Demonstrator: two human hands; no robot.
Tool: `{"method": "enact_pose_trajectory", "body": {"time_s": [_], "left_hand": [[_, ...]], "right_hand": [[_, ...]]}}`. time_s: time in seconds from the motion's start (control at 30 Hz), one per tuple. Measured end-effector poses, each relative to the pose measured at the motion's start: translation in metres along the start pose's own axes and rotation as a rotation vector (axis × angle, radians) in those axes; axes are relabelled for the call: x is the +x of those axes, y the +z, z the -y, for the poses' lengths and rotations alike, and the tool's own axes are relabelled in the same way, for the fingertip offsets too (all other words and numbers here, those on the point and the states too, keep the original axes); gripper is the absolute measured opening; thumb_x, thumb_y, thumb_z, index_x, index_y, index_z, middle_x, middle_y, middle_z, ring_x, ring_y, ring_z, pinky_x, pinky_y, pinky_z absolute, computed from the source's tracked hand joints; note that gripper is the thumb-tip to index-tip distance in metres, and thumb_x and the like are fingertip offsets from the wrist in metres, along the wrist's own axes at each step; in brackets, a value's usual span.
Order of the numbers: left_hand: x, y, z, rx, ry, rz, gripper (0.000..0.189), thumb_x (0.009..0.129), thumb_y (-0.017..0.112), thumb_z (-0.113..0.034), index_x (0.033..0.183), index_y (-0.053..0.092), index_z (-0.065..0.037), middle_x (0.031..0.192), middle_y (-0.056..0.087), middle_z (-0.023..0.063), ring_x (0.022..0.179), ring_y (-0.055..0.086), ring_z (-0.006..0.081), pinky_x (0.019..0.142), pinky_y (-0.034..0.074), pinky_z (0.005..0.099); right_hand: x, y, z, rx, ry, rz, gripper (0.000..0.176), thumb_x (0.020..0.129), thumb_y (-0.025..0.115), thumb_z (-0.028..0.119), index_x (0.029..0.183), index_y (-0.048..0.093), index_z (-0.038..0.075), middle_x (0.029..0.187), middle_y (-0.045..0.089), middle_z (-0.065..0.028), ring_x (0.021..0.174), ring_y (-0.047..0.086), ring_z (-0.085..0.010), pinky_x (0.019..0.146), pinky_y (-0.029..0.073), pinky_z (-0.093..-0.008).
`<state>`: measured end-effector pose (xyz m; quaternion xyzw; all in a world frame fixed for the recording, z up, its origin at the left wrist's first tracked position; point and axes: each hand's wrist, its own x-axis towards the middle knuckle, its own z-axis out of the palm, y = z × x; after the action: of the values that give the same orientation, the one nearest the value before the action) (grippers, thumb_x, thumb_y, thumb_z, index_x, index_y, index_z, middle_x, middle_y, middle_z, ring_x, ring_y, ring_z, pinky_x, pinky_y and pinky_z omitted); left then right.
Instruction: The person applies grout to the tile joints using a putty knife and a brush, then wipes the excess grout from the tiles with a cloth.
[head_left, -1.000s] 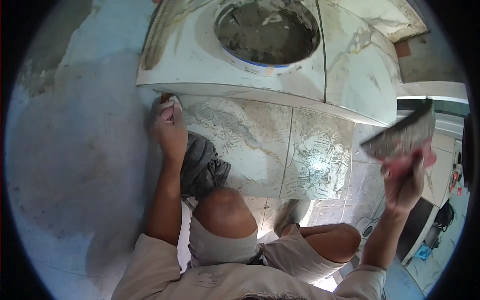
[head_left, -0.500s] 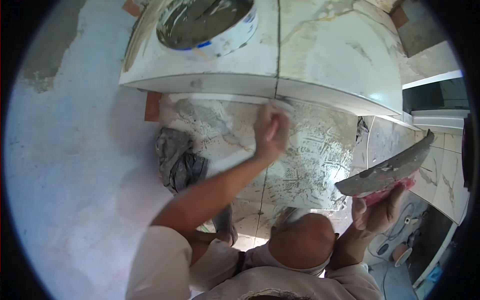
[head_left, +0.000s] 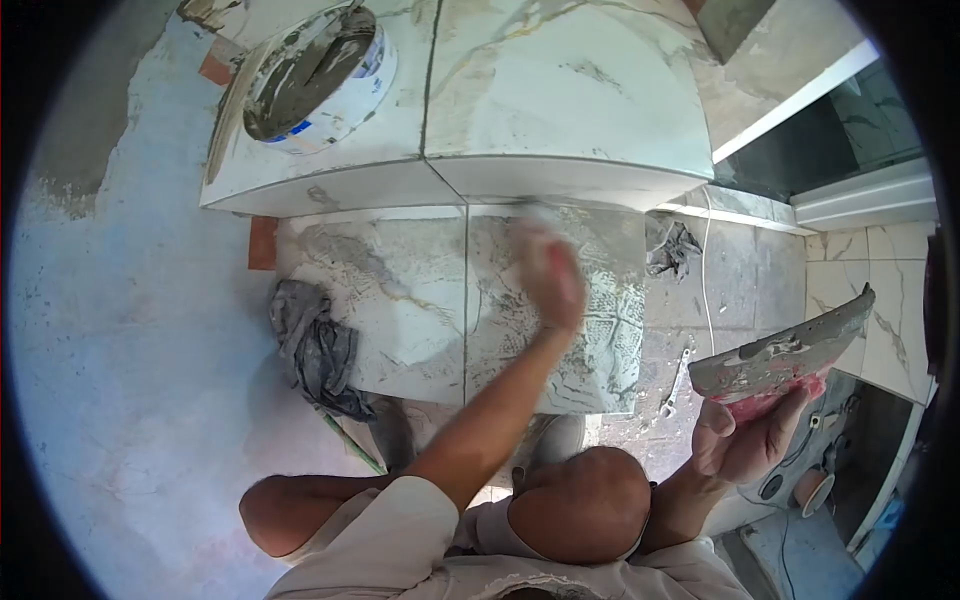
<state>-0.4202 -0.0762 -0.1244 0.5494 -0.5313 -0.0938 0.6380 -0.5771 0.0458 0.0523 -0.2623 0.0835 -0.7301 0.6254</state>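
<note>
My right hand (head_left: 745,440) grips a long curved piece (head_left: 790,350) from below. Its upper face is coated in grey cement paste, and its underside is pink-red. Blurred by motion, my left hand (head_left: 555,285) is over the lower marbled tile step (head_left: 400,345), right of the joint. Its fingers look closed around something reddish that I cannot make out. Grey paste is smeared across the tile under that hand. Behind it rises the white riser (head_left: 560,180) of the upper step. A white bucket (head_left: 350,115) of grey paste stands on the upper step, at the left.
A grey rag (head_left: 315,345) hangs at the lower step's left edge, beside a blue-white wall (head_left: 150,350). To the right, a wrench (head_left: 679,380) and a crumpled dark bag (head_left: 673,248) lie on the floor. A pale cable (head_left: 708,270) runs there too. My knee (head_left: 590,500) is below.
The view has shifted right, so the bucket and steps appear further left. My left hand has moved away from the riser joint, over the right tile. My right hand still holds the curved piece.
</note>
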Motion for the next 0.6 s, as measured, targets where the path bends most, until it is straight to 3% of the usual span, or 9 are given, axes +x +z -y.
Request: {"method": "enact_pose_trajectory", "body": {"time_s": [0.07, 0.23, 0.27, 0.3, 0.33, 0.4, 0.47, 0.53, 0.6], "left_hand": [[-0.04, 0.03, -0.049, -0.307, -0.385, 0.312, 0.005, 0.093, 0.057, -0.006, 0.095, 0.058, -0.002, 0.11, 0.061, 0.0138, 0.101, 0.06, 0.0252, 0.088, 0.048, 0.0381], [-0.03, -0.009, -0.022, -0.064, -0.256, 0.064, 0.006, 0.096, 0.054, -0.005, 0.101, 0.058, -0.005, 0.106, 0.061, 0.0115, 0.102, 0.06, 0.0218, 0.091, 0.048, 0.0317], [-0.046, -0.02, 0.045, -0.983, -0.576, -0.15, 0.008, 0.097, 0.053, -0.009, 0.102, 0.057, -0.004, 0.101, 0.059, 0.0099, 0.099, 0.06, 0.0197, 0.087, 0.05, 0.0318], [-0.014, -0.046, 0.036, -0.469, -0.75, -0.084, 0.013, 0.097, 0.051, -0.012, 0.103, 0.056, -0.001, 0.098, 0.059, 0.0088, 0.094, 0.059, 0.0184, 0.081, 0.049, 0.0318], [-0.008, -0.038, 0.026, -0.478, -0.758, -0.064, 0.013, 0.097, 0.051, -0.012, 0.103, 0.056, -0.001, 0.098, 0.059, 0.0088, 0.094, 0.059, 0.0184, 0.081, 0.049, 0.0318], [0.008, -0.016, 0.018, 0.065, -0.256, -0.051, 0.013, 0.094, 0.051, -0.011, 0.1, 0.055, 0.0, 0.092, 0.058, 0.009, 0.085, 0.058, 0.0177, 0.075, 0.048, 0.0325], [-0.01, 0.03, -0.019, 0.269, -0.113, 0.0, 0.011, 0.088, 0.053, -0.005, 0.097, 0.055, 0.001, 0.087, 0.057, 0.0103, 0.079, 0.056, 0.0206, 0.073, 0.046, 0.0334], [-0.051, 0.075, -0.028, 0.06, 0.002, 0.108, 0.01, 0.083, 0.056, 0.002, 0.093, 0.057, 0.002, 0.087, 0.057, 0.0117, 0.081, 0.056, 0.0251, 0.077, 0.045, 0.0373], [-0.072, 0.089, -0.08, -0.217, -0.73, 0.586, 0.011, 0.081, 0.056, 0.005, 0.091, 0.059, 0.001, 0.087, 0.058, 0.0113, 0.086, 0.056, 0.0283, 0.081, 0.043, 0.0392]], "right_hand": [[-0.005, 0.003, 0.005, -0.042, 0.017, -0.002, 0.046, 0.106, 0.031, 0.032, 0.148, 0.033, 0.016, 0.149, 0.041, -0.0089, 0.128, 0.048, -0.0288, 0.066, 0.051, -0.0364], [-0.024, -0.001, 0.031, -0.165, -0.019, -0.027, 0.046, 0.106, 0.032, 0.032, 0.149, 0.033, 0.016, 0.149, 0.042, -0.0079, 0.129, 0.047, -0.0271, 0.066, 0.051, -0.0371], [-0.025, -0.002, 0.034, -0.178, -0.045, -0.021, 0.046, 0.106, 0.032, 0.032, 0.148, 0.033, 0.015, 0.148, 0.042, -0.0087, 0.129, 0.047, -0.0277, 0.066, 0.052, -0.0377], [-0.028, -0.002, 0.037, -0.189, -0.07, -0.017, 0.046, 0.106, 0.033, 0.032, 0.148, 0.033, 0.014, 0.148, 0.042, -0.0095, 0.129, 0.047, -0.0283, 0.066, 0.053, -0.0384], [-0.032, -0.001, 0.04, -0.203, -0.084, -0.03, 0.046, 0.106, 0.033, 0.032, 0.148, 0.033, 0.014, 0.148, 0.042, -0.0095, 0.129, 0.047, -0.0283, 0.066, 0.053, -0.0384], [-0.038, 0.001, 0.042, -0.153, -0.1, -0.079, 0.047, 0.105, 0.033, 0.032, 0.148, 0.033, 0.013, 0.147, 0.043, -0.0108, 0.129, 0.047, -0.0294, 0.069, 0.054, -0.0408], [-0.042, 0.004, 0.044, -0.167, -0.129, -0.076, 0.047, 0.105, 0.034, 0.032, 0.148, 0.032, 0.012, 0.147, 0.043, -0.0111, 0.129, 0.047, -0.0302, 0.071, 0.055, -0.0428], [-0.048, 0.005, 0.043, -0.059, -0.206, -0.11, 0.05, 0.105, 0.032, 0.034, 0.148, 0.028, 0.01, 0.148, 0.038, -0.0163, 0.127, 0.047, -0.0392, 0.075, 0.056, -0.0501], [-0.052, 0.005, 0.043, -0.051, -0.213, -0.123, 0.05, 0.105, 0.032, 0.034, 0.148, 0.028, 0.01, 0.148, 0.038, -0.0167, 0.127, 0.047, -0.0396, 0.075, 0.056, -0.0503]]}}
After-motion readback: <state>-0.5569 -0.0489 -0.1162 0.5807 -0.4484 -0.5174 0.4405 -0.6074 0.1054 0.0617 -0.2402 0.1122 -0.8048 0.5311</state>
